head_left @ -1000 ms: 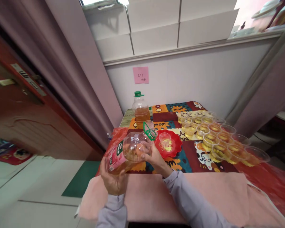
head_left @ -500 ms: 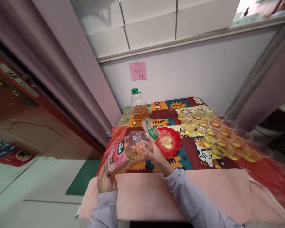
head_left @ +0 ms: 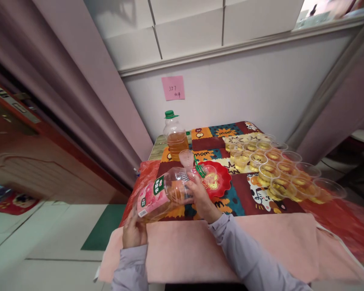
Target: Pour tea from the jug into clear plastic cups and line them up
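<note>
My left hand (head_left: 134, 232) is closed around the base of a large clear plastic bottle (head_left: 153, 198) of amber drink with a pink and green label. The fingers of my right hand (head_left: 202, 200) wrap its upper part. The bottle lies tilted, its uncapped neck with a green ring pointing right, over a red scalloped plate (head_left: 226, 182). A clear plastic cup (head_left: 211, 178) stands on the plate near the mouth, partly hidden. Whether liquid is flowing out, I cannot tell. Behind the bottle stands a clear cup or stack of cups (head_left: 186, 158).
Several clear cups of yellow drink (head_left: 268, 171) stand in rows at the right. A second bottle (head_left: 177, 139) with a green cap is upright at the back left. A patterned mat (head_left: 208, 143) and pink cloth (head_left: 182, 258) cover the table. A pink note (head_left: 173, 88) is on the wall.
The bottle's neck has shifted slightly right and lower over the plate, with my right hand still around it. The view has drifted a little.
</note>
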Tool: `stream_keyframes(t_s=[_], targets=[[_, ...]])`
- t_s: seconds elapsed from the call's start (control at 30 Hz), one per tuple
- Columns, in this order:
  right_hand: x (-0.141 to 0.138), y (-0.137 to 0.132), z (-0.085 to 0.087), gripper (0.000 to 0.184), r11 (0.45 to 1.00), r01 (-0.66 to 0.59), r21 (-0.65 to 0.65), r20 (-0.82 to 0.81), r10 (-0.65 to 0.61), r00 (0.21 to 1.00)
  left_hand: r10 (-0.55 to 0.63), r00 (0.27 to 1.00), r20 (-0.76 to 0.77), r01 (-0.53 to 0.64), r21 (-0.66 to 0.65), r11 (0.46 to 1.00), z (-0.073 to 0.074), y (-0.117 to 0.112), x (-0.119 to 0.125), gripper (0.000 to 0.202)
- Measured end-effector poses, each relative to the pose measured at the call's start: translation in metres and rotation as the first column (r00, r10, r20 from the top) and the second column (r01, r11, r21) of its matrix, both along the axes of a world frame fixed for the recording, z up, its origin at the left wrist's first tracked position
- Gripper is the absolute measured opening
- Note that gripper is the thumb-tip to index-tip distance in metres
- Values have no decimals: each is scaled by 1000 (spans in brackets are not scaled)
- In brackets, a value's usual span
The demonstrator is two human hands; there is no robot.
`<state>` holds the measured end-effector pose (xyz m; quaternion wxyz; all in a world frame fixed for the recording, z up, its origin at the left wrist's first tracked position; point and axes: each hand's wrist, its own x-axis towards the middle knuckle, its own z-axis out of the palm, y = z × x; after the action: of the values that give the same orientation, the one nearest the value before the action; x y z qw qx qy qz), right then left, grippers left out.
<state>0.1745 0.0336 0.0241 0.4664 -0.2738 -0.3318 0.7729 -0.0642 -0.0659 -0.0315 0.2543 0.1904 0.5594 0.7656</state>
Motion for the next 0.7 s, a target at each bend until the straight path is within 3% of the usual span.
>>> stream_keyframes(t_s=[0.2,0.43,0.57,0.7], targets=[[-5,1,-2,85,996,22,-82,-44,-26,999,-128,991,-25,129,37,991,8,0,8,65],[-4,7,-9,81,996,4,-88,-59,-9,998,-204,975,84,201,46,978,23,-2,16,83],[-1,8,-6,79,990,-34,-133,-107,20,994,-259,958,124,259,16,966,29,-7,24,84],[-3,6,-1,71,983,-56,-174,-171,25,985,-221,973,68,224,-40,974,24,-12,46,79]])
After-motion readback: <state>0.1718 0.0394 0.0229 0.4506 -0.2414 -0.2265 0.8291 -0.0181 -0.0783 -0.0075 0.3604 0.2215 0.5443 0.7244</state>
